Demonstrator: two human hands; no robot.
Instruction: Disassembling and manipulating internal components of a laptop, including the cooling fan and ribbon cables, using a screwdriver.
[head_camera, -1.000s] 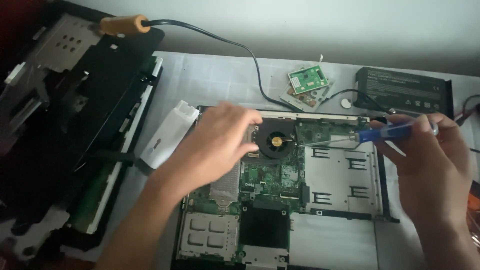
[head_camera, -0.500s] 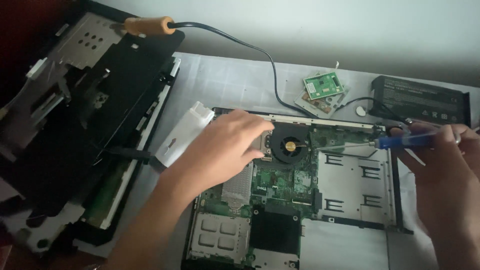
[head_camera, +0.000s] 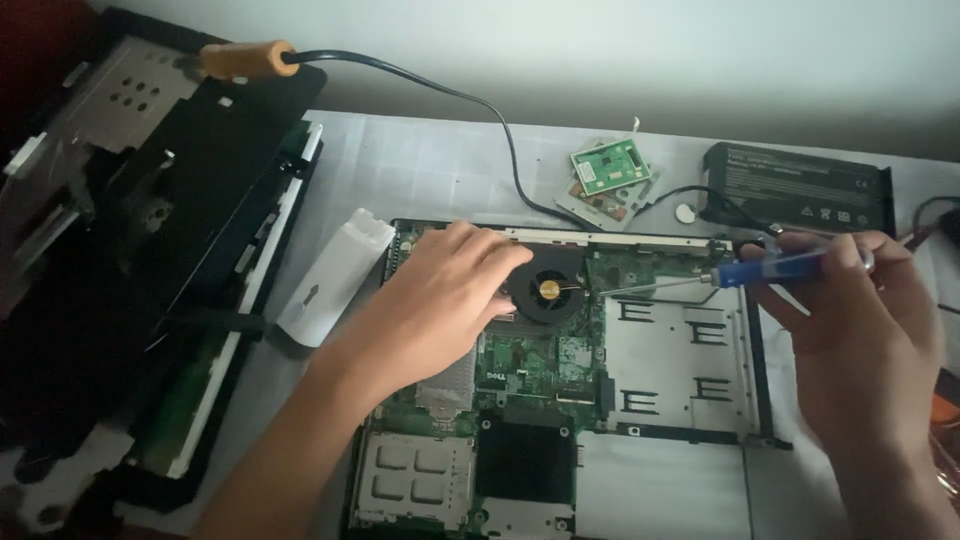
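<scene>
Leftmost, well left of the opened laptop base (head_camera: 660, 440), a dark dismantled lid and panel stack (head_camera: 130, 260) lies on the pale surface (head_camera: 420, 170), with an orange-handled tool (head_camera: 245, 58) resting at its top and a dark cable (head_camera: 480, 110) running from it toward the base's upper edge. Just left of the base lies a white plastic piece (head_camera: 330, 275), tilted.

Left hand (head_camera: 440, 300): flat, palm down on the base's upper left corner, fingers loosely together and touching the rim of the round black fan (head_camera: 545, 290). It grips nothing. Compared with half a second earlier it sits in the same spot relative to the fan; the view itself has shifted so the base shows slightly further left.

Green board (head_camera: 530, 360) lies exposed right below the fan, silver shield plate (head_camera: 680, 360) on the base's right half.

Above the base: small green circuit card (head_camera: 610, 165) on a grey piece, a coin cell (head_camera: 685, 212), and a black battery pack (head_camera: 800, 188) up right.

Right hand (head_camera: 850, 330): at the base's right edge, fingers clamped on the blue-handled screwdriver (head_camera: 770, 268). Its thin shaft runs nearly level to the left, tip just right of the fan. Earlier the tip hung further from the fan; now it is closer, so the fan area looks like the spot being worked, likely a fixing by its right side. The exact contact point is too small to tell.
</scene>
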